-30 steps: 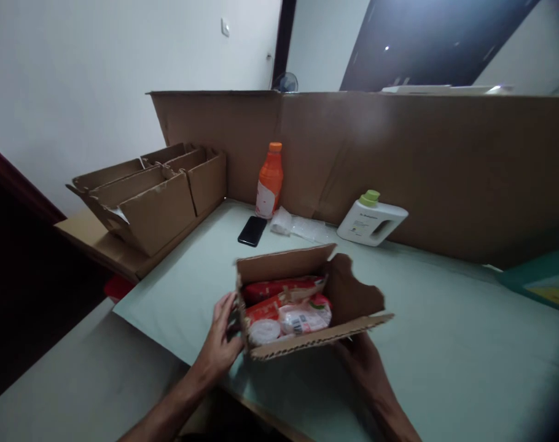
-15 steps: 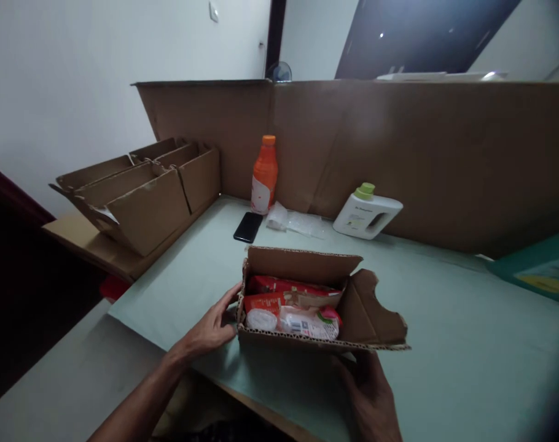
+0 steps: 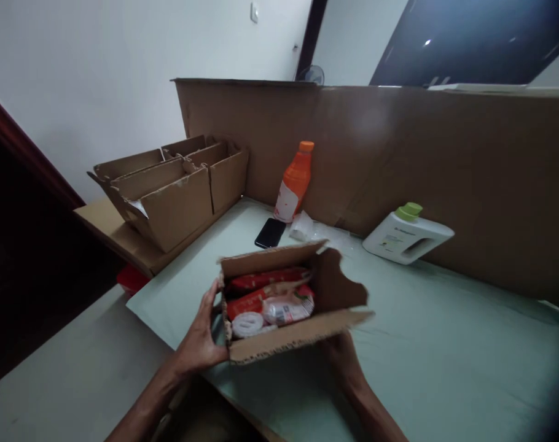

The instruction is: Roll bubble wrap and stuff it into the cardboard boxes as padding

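Note:
An open cardboard box (image 3: 298, 336) is tilted in front of me over the table. Red packets (image 3: 265, 279), a white and pink packet (image 3: 289, 307) and a rolled white item (image 3: 247, 323) lie in it. My left hand (image 3: 199, 341) grips the box's left end, thumb on the near side and fingers along the end wall. Under the near right part of the box, my right hand (image 3: 341, 359) holds it from below, its fingers mostly hidden by the cardboard.
Behind the box are a black phone (image 3: 270, 233), an orange bottle (image 3: 294, 184), clear plastic wrap (image 3: 323, 233) and a white jug with a green cap (image 3: 406, 236). A divided cardboard organizer (image 3: 173, 196) stands left. A cardboard wall (image 3: 445, 159) runs along the back of the table (image 3: 436, 350).
The box has shifted left and turned, its right end swinging away and its opening tipping toward me. My right hand has moved left with it under the box. The camera view has turned left.

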### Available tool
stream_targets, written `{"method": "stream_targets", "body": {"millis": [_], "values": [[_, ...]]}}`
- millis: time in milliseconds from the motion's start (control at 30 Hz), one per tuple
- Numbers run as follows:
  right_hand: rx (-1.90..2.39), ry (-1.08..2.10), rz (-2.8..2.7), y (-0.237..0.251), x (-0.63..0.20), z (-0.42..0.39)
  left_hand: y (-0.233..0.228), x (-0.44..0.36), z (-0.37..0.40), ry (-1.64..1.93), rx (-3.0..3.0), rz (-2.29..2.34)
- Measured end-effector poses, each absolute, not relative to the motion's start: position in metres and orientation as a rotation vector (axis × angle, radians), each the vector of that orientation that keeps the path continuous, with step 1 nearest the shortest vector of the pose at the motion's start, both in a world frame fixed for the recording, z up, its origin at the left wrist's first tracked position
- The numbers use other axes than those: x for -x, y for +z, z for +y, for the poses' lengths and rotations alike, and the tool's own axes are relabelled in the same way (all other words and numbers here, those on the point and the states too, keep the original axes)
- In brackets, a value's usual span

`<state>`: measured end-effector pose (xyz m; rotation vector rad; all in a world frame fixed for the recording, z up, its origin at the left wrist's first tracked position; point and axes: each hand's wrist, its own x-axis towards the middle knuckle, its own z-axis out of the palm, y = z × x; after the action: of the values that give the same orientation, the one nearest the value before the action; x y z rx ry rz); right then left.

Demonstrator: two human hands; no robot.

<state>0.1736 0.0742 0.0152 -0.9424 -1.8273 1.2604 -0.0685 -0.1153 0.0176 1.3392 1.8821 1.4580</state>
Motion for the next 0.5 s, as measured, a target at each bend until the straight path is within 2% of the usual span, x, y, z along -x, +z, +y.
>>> {"method": "stream_targets", "body": {"millis": [233,500], "values": [[0.573,1.315,-1.927,0.001,-0.010,0.100,0.011,0.106,-0.122,1.740,-0.732,2.370],[0.566,1.223,-2.005,-0.039,-0.013,0.094,0.031,0.158,-0.033,1.838,-0.830,2.519]]}}
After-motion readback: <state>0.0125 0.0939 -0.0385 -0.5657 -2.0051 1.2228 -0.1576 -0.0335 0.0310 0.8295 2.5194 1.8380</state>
